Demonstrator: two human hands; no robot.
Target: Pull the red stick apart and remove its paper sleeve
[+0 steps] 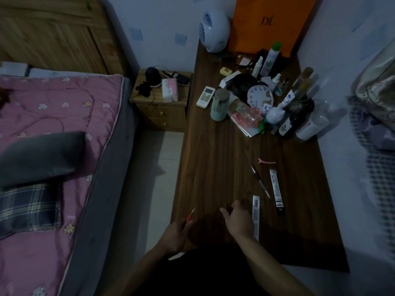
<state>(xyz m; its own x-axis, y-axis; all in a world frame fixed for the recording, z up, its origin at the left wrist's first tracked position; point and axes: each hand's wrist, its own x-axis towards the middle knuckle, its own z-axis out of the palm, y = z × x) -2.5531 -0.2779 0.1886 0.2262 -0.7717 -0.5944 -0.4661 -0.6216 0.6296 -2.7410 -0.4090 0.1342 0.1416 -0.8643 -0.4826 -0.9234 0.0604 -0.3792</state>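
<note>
The left hand [175, 233] curls round a slim red pen [190, 217], tip pointing up and away, held off the near edge of the desk [213, 159]. The right hand [239, 218] rests on the wood, fingers loosely bent and holding nothing, just beside a white packet strip [255, 212] (probably the pen's wrapper). Farther out lie a dark pen [259, 181], a second packet [276, 192] and a pink hair clip [266, 161], apart from the bottles [271, 58] crowded at the far end.
</note>
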